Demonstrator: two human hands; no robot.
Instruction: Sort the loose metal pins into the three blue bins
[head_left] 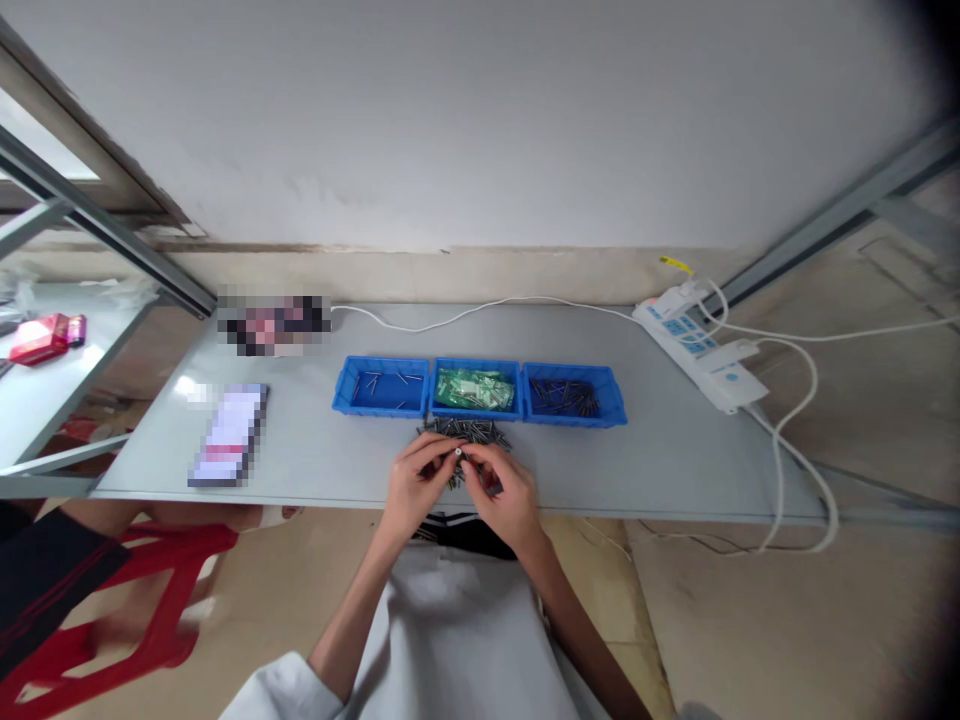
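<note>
The person's loose pale grey top (465, 625), wide sleeve (289, 688), black garment (486, 538) below with white stripes (448, 518)

The left forearm (361, 602) and right forearm (574, 615) are bare and slant inward from either side, bringing the left hand (415, 485) and right hand (510, 497) together in front of the waist. They nearly mirror each other, backs turned up, fingers (429, 441) curled, thumbs drawn in to a close pinch. At the middle the fingertips come very near or touch; I can't tell which.
</note>
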